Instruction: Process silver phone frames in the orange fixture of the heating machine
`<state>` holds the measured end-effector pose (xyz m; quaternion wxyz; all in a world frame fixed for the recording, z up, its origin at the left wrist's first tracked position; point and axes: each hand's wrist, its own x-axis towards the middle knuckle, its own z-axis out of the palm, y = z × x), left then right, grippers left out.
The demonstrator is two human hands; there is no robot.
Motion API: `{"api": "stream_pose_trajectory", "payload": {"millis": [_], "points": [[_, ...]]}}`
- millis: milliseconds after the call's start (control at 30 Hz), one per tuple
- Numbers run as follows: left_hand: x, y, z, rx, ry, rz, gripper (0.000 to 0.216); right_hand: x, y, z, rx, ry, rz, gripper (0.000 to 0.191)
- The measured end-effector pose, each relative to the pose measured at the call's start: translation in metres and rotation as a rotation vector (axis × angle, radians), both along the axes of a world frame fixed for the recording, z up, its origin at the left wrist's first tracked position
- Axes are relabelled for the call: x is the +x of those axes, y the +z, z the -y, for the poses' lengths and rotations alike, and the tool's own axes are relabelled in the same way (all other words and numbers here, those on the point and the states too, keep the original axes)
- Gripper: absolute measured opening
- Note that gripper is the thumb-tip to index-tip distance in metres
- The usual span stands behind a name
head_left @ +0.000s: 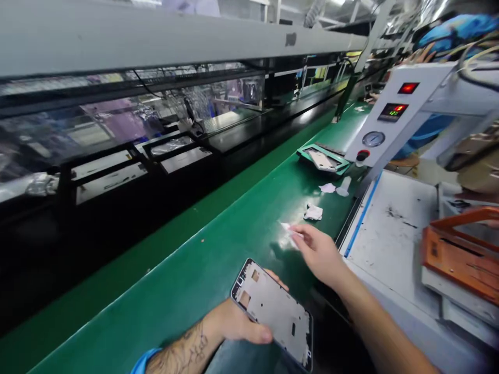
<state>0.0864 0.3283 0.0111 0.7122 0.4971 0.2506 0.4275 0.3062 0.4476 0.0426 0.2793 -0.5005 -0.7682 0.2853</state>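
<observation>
My left hand grips a white phone frame with a dark rim, held face up over the green belt. My right hand reaches forward past the frame's far end and pinches a small piece of clear film between thumb and fingers. The film sits just above the belt. More peeled film scraps lie on the belt beyond my right hand.
A green fixture with another phone part rests further along the belt. To the right stands a white press machine with red displays, a gauge and a button, above a white worktop. An orange jig sits at right. A black conveyor with trays runs along the left.
</observation>
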Motion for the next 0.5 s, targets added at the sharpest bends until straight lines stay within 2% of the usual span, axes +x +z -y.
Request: {"api": "stream_pose_trajectory", "payload": {"millis": [67,167,267,367,433,500], "points": [[-0.002,0.002,0.000,0.012,-0.017,-0.071,0.094,0.024,-0.006,0.030,0.053,-0.091,-0.145,0.036],[-0.003,0.003,0.001,0.030,-0.050,-0.140,0.099,0.046,-0.025,0.051,0.085,-0.139,-0.128,0.028],[-0.004,0.001,0.003,0.028,-0.068,-0.156,0.100,0.045,-0.043,0.049,-0.027,-0.153,-0.118,0.028],[-0.004,0.001,0.005,0.031,-0.066,-0.178,0.098,0.029,-0.051,0.040,-0.118,-0.209,-0.191,0.031],[-0.003,0.003,0.007,0.045,-0.046,-0.209,0.096,0.019,-0.050,0.038,-0.011,-0.142,-0.134,0.028],[-0.004,0.007,0.010,0.049,-0.021,-0.235,0.092,0.013,-0.047,0.038,0.165,-0.026,0.037,0.029]]}}
